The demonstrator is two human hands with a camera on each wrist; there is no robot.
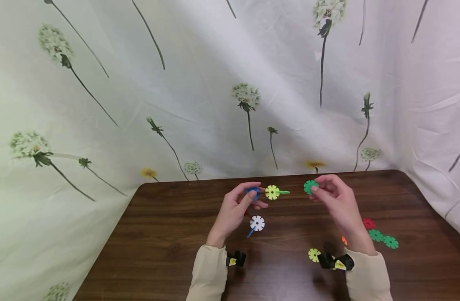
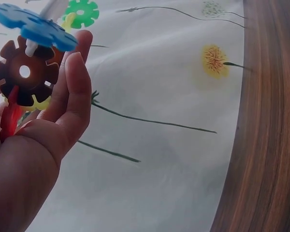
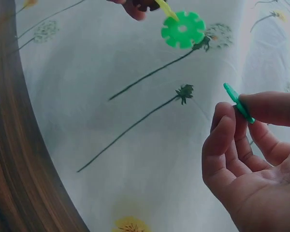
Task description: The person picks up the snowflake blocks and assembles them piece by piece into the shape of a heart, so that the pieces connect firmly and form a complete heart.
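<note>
My left hand [image 1: 233, 205] pinches a blue notched disc [image 1: 254, 192] between thumb and fingers. From it a yellow notched disc [image 1: 277, 193] extends rightward, with a green disc [image 1: 285, 192] edge-on at its end. Below the hand hangs a white disc [image 1: 261, 225] with a blue disc [image 1: 250, 233] slotted edge-on. The left wrist view shows a brown disc [image 2: 41, 72] and a red disc [image 2: 10, 116] by the palm. My right hand [image 1: 337, 200], apart from the chain, pinches a loose green disc [image 1: 310, 186] by its edge; that disc is edge-on in the right wrist view.
Beyond the right forearm, a red disc [image 1: 368, 223] and two green discs [image 1: 390, 242] lie on the brown wooden table [image 1: 158, 234]. A yellow disc [image 1: 313, 255] and a partly hidden orange disc [image 1: 344, 240] lie near the right wrist. A dandelion-print cloth [image 1: 207, 104] hangs behind the table.
</note>
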